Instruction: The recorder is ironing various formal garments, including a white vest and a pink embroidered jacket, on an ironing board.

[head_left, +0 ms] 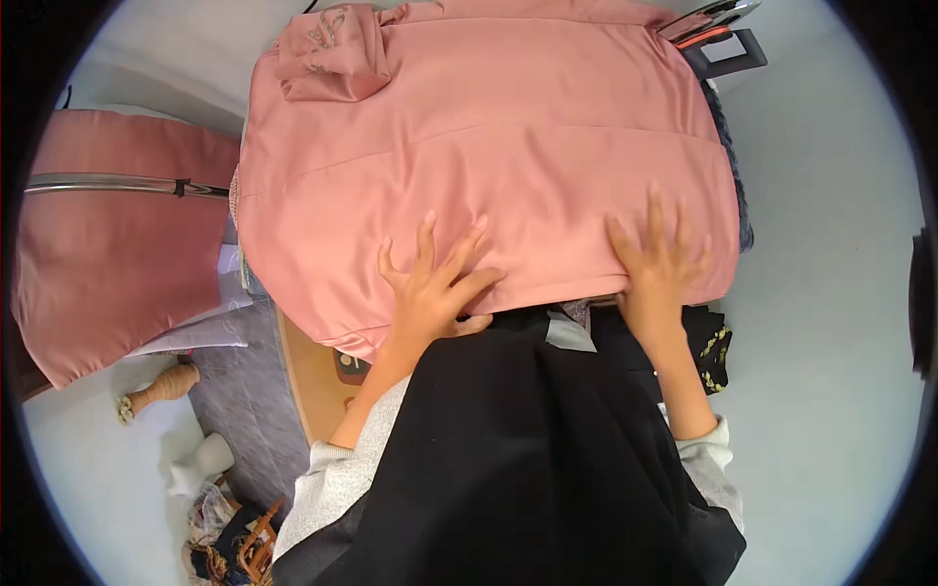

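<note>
A pink satin cloth with seams across it is spread out in front of me, wrinkled in the middle. A folded satin piece with a beaded, sparkling ornament sits at its far left corner. My left hand rests on the near edge of the cloth, fingers spread. Farther right, my right hand lies on the same edge with its fingers apart. Neither hand visibly grips the cloth. What supports the cloth is mostly hidden under it.
Another pink satin cloth hangs at the left by a metal rail. A wooden surface shows below the cloth. On the left lie a woven vase-like object and a white form. A dark frame-like object stands far right.
</note>
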Available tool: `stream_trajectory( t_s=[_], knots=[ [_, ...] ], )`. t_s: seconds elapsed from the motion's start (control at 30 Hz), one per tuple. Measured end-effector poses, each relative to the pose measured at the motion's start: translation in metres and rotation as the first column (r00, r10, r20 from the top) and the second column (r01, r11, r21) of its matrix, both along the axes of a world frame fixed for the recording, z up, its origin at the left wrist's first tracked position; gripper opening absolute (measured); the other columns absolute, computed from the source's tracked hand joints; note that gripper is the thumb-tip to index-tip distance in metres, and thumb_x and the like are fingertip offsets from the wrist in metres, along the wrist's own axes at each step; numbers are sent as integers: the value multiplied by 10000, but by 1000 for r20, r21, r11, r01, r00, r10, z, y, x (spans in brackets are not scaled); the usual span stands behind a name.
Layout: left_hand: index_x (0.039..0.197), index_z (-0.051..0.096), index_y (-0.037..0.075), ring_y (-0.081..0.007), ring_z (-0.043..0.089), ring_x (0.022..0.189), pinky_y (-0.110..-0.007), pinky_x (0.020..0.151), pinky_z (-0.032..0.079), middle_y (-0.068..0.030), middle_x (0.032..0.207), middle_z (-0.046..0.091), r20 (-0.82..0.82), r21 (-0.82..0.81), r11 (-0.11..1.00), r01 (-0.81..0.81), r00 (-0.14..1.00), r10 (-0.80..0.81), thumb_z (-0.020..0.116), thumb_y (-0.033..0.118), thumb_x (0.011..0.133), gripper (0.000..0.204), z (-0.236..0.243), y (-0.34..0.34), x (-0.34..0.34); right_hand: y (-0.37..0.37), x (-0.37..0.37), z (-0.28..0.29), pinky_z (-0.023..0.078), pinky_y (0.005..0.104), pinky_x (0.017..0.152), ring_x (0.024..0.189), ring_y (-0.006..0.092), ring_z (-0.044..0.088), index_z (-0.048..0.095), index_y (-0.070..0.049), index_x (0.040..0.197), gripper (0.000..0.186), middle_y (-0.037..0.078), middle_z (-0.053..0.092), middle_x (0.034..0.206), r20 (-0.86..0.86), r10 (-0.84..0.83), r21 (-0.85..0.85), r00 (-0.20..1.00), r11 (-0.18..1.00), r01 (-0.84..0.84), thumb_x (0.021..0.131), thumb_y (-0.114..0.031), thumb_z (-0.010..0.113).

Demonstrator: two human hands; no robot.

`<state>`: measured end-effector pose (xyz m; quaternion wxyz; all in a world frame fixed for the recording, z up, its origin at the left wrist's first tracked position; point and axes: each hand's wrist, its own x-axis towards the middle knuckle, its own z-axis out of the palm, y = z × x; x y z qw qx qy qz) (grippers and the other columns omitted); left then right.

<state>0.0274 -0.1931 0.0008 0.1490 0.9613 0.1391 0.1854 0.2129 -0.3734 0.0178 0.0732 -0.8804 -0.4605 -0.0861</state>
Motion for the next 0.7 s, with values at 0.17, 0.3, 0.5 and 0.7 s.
stream_trajectory(
  t_s=[0.17, 0.3, 0.5, 0.7],
  knots=[
    [1153, 573, 321, -357, 218, 1344, -689, 915, 144, -20, 1468, 303, -205, -38, 994, -102, 974, 92, 698, 223, 555, 618, -21, -17, 1, -12, 16, 19, 66, 553, 1032, 1352, 314, 239, 646, -224, 1089, 501, 61, 315, 1465, 109, -9, -19, 994, 1000, 12, 635, -19, 592],
    [1219, 540, 338, -379, 175, 1351, -717, 901, 167, -58, 1493, 240, -273, -51, 984, -170, 950, 150, 697, 161, 547, 712, -25, -18, -7, -24, 25, 30, 151, 561, 1047, 1354, 315, 227, 662, -248, 1089, 610, 42, 296, 1467, 103, -14, -114, 995, 993, 26, 583, 82, 575],
    [952, 655, 235, -388, 236, 1338, -632, 986, 72, -23, 1431, 373, -153, 5, 977, -214, 965, 212, 739, 173, 558, 407, -6, 7, -36, -39, 43, 38, 137, 590, 1060, 1343, 287, 264, 732, -150, 896, 352, 29, 346, 1441, 26, -159, -245, 987, 956, 160, 648, 58, 592],
    [794, 682, 252, -351, 309, 1315, -568, 1018, 19, 97, 1274, 547, -4, 164, 975, -152, 988, 155, 707, 184, 667, 147, 19, 22, -32, -47, 74, 45, 102, 624, 1054, 1344, 270, 275, 740, -175, 865, 363, 35, 397, 1411, -97, -250, -391, 963, 899, 194, 646, 71, 587]
  ],
)
